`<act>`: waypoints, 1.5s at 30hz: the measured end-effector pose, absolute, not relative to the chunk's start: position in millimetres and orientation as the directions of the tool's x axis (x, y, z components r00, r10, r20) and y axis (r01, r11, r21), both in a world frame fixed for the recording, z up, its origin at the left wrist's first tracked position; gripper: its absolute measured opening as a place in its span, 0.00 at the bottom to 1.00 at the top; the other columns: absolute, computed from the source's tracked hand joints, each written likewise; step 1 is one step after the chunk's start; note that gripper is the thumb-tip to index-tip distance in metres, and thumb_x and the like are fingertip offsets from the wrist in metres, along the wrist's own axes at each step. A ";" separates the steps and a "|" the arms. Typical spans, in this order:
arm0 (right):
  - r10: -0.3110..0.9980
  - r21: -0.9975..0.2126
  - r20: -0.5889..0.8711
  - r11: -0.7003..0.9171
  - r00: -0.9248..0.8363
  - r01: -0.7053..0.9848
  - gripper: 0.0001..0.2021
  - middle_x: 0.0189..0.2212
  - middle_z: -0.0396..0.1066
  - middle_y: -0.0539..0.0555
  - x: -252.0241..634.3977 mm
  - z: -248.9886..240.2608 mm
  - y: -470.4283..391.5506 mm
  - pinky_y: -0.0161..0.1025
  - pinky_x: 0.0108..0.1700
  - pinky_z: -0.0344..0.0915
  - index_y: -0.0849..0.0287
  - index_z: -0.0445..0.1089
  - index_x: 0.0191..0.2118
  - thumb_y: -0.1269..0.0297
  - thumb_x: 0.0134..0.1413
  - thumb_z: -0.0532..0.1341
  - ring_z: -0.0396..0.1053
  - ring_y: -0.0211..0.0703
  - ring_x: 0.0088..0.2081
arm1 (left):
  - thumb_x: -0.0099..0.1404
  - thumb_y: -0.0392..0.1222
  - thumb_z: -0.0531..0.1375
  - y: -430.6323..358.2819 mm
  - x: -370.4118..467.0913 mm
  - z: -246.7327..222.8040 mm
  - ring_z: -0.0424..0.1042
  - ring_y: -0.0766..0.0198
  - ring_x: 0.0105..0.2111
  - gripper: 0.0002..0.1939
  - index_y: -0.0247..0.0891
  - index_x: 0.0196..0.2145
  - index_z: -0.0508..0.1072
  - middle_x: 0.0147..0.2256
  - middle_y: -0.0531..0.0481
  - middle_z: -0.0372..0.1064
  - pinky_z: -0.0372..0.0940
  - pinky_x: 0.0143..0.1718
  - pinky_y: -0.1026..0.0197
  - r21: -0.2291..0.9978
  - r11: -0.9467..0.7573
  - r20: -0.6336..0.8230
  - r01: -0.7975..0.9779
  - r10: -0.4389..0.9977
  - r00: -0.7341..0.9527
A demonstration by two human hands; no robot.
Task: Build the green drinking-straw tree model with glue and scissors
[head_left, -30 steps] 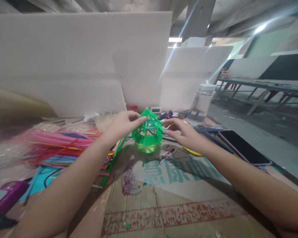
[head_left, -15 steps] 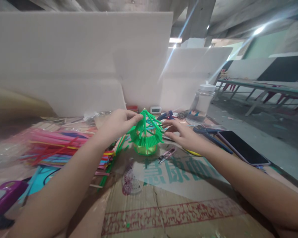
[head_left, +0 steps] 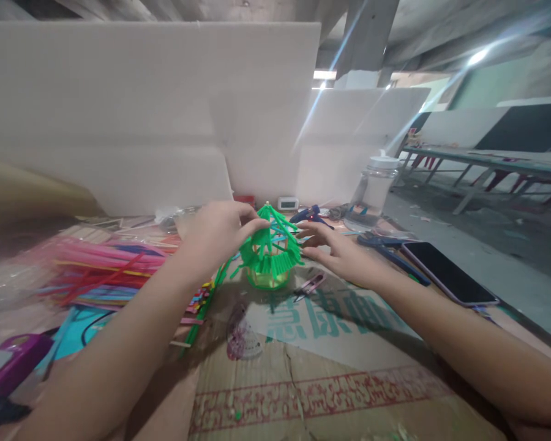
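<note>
A small pavilion model (head_left: 272,263) with a pointed roof of bright green fuzzy stems stands upright on the table. My left hand (head_left: 229,229) is at the left of its roof, the thumb pressed on the green stems and the other fingers partly hidden behind. At the right edge of the roof, my right hand (head_left: 333,248) has its fingers curved and apart, the tips at or close to the stems; contact is hard to make out. Thread snips (head_left: 310,286) lie just in front of the model on the right.
Bundled coloured fuzzy stems (head_left: 114,263) lie to the left, near a purple tool (head_left: 16,361). A clear protractor (head_left: 243,337) rests in front. On the right are a phone (head_left: 450,272), pliers (head_left: 395,254) and a water bottle (head_left: 374,190). White boards (head_left: 156,110) stand behind.
My left hand has moved slightly right across the roof, and the model has shifted or turned a little. My right hand stays nearly in place.
</note>
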State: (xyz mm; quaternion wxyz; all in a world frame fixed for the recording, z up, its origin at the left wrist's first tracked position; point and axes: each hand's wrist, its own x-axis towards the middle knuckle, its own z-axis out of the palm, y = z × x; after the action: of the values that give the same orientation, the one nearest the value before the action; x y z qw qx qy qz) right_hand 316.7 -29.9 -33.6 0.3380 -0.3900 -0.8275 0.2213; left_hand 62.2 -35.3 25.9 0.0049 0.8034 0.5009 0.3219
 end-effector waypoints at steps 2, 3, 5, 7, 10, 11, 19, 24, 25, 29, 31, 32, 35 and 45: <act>0.802 -0.630 0.375 0.589 -0.465 0.506 0.22 0.53 0.71 0.59 316.8 -34.2 -30.0 0.50 0.50 0.71 0.53 0.60 0.60 0.60 0.62 0.59 0.72 0.48 0.49 | 0.65 0.57 0.58 -37.5 57.6 29.4 0.68 0.60 0.26 0.19 0.41 0.28 0.78 0.26 0.49 0.74 0.55 0.29 0.58 0.189 -0.493 0.597 0.849 0.744 0.298; 0.804 -0.630 0.371 0.586 -0.465 0.510 0.22 0.52 0.71 0.59 316.8 -34.5 -29.8 0.50 0.49 0.72 0.53 0.60 0.60 0.60 0.62 0.59 0.72 0.48 0.49 | 0.65 0.57 0.57 -37.9 54.5 30.8 0.68 0.60 0.26 0.19 0.40 0.28 0.77 0.26 0.49 0.74 0.55 0.29 0.58 0.159 -0.493 0.619 0.855 0.725 0.303; 0.799 -0.627 0.382 0.593 -0.464 0.505 0.21 0.52 0.71 0.59 316.6 -35.3 -28.8 0.50 0.50 0.72 0.53 0.60 0.60 0.60 0.63 0.58 0.72 0.48 0.50 | 0.67 0.56 0.56 -37.8 47.5 31.9 0.68 0.60 0.27 0.19 0.40 0.30 0.77 0.27 0.49 0.74 0.55 0.29 0.59 0.145 -0.516 0.624 0.844 0.710 0.327; 0.787 -0.622 0.413 0.611 -0.458 0.490 0.21 0.52 0.70 0.60 316.2 -37.5 -26.9 0.50 0.50 0.71 0.54 0.60 0.59 0.60 0.62 0.58 0.72 0.48 0.50 | 0.68 0.53 0.55 -37.6 40.3 29.9 0.70 0.60 0.30 0.17 0.40 0.33 0.77 0.30 0.49 0.75 0.57 0.31 0.59 0.147 -0.539 0.603 0.829 0.714 0.357; 0.777 -0.639 0.451 0.624 -0.438 0.449 0.23 0.52 0.69 0.61 314.8 -45.6 -23.6 0.52 0.51 0.70 0.55 0.58 0.59 0.59 0.61 0.60 0.72 0.48 0.49 | 0.68 0.48 0.57 -37.4 30.5 21.8 0.72 0.59 0.33 0.11 0.41 0.36 0.76 0.35 0.50 0.76 0.60 0.34 0.60 0.165 -0.566 0.575 0.808 0.721 0.387; 0.781 -0.661 0.453 0.618 -0.430 0.426 0.25 0.53 0.68 0.61 314.1 -49.9 -22.5 0.52 0.51 0.70 0.55 0.57 0.60 0.58 0.60 0.61 0.72 0.48 0.49 | 0.67 0.46 0.58 -36.9 27.6 18.3 0.72 0.59 0.34 0.09 0.41 0.37 0.75 0.35 0.50 0.76 0.60 0.35 0.60 0.166 -0.585 0.570 0.794 0.714 0.407; 0.842 -0.772 0.437 0.531 -0.315 0.349 0.30 0.52 0.67 0.60 309.0 -90.5 -15.1 0.52 0.53 0.67 0.55 0.59 0.53 0.53 0.46 0.69 0.70 0.51 0.51 | 0.61 0.50 0.66 -22.1 14.0 -7.1 0.72 0.53 0.43 0.18 0.38 0.44 0.68 0.41 0.44 0.73 0.64 0.43 0.54 -0.143 -0.775 0.598 0.616 0.428 0.677; 0.838 -0.663 0.344 0.536 -0.423 0.522 0.24 0.49 0.73 0.58 305.9 -95.0 -15.6 0.55 0.56 0.64 0.56 0.69 0.49 0.54 0.46 0.70 0.70 0.56 0.53 | 0.67 0.47 0.60 -24.6 22.8 -13.3 0.72 0.54 0.46 0.10 0.38 0.41 0.67 0.43 0.43 0.74 0.66 0.45 0.53 -0.223 -0.803 0.633 0.553 0.312 0.709; 0.820 -0.639 0.350 0.562 -0.453 0.525 0.22 0.49 0.74 0.58 303.7 -95.1 -15.2 0.54 0.56 0.64 0.55 0.71 0.49 0.55 0.48 0.69 0.70 0.55 0.53 | 0.68 0.46 0.59 -25.6 24.6 -13.6 0.73 0.55 0.45 0.09 0.38 0.40 0.68 0.42 0.43 0.74 0.66 0.45 0.54 -0.229 -0.804 0.638 0.548 0.302 0.709; 0.766 -0.580 0.444 0.641 -0.464 0.504 0.11 0.49 0.74 0.55 291.4 -98.5 -9.8 0.52 0.55 0.65 0.52 0.76 0.43 0.60 0.53 0.65 0.70 0.53 0.52 | 0.69 0.43 0.58 -25.5 26.7 -15.4 0.74 0.58 0.41 0.05 0.39 0.39 0.69 0.39 0.46 0.75 0.67 0.43 0.56 -0.268 -0.787 0.657 0.555 0.272 0.703; 0.770 -0.597 0.471 0.637 -0.430 0.488 0.12 0.50 0.74 0.55 286.3 -101.5 -6.6 0.53 0.56 0.66 0.51 0.75 0.44 0.63 0.53 0.64 0.70 0.53 0.53 | 0.69 0.42 0.59 -23.6 25.2 -17.3 0.74 0.58 0.41 0.05 0.39 0.40 0.69 0.40 0.45 0.75 0.67 0.43 0.55 -0.277 -0.773 0.663 0.571 0.277 0.696; 0.773 -0.613 0.470 0.633 -0.425 0.474 0.13 0.51 0.73 0.55 284.7 -103.0 -5.4 0.53 0.56 0.66 0.51 0.75 0.45 0.64 0.53 0.63 0.70 0.53 0.53 | 0.68 0.42 0.59 -22.6 24.4 -18.4 0.74 0.57 0.42 0.05 0.39 0.40 0.69 0.40 0.45 0.75 0.68 0.43 0.54 -0.279 -0.766 0.668 0.579 0.279 0.690; 0.779 -0.657 0.441 0.619 -0.445 0.430 0.13 0.50 0.74 0.52 284.0 -106.6 -3.9 0.52 0.56 0.67 0.50 0.75 0.47 0.66 0.55 0.61 0.71 0.50 0.52 | 0.68 0.41 0.60 -21.8 23.7 -21.0 0.74 0.55 0.44 0.06 0.39 0.41 0.69 0.42 0.43 0.75 0.68 0.45 0.53 -0.292 -0.744 0.684 0.601 0.277 0.675; 0.786 -0.646 0.433 0.612 -0.442 0.456 0.12 0.47 0.76 0.52 287.7 -107.2 -7.0 0.51 0.53 0.67 0.51 0.75 0.44 0.66 0.56 0.60 0.72 0.51 0.50 | 0.66 0.38 0.62 -31.5 30.2 -23.1 0.73 0.55 0.45 0.09 0.39 0.43 0.68 0.42 0.45 0.75 0.68 0.46 0.54 -0.428 -0.701 0.689 0.570 0.156 0.708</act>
State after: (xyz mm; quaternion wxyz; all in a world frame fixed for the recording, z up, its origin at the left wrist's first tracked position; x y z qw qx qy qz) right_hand 287.7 -7.0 -107.2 0.3679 -0.3791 -0.8190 0.2238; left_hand 30.2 -31.5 -23.1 -0.3245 0.8653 0.2098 0.3194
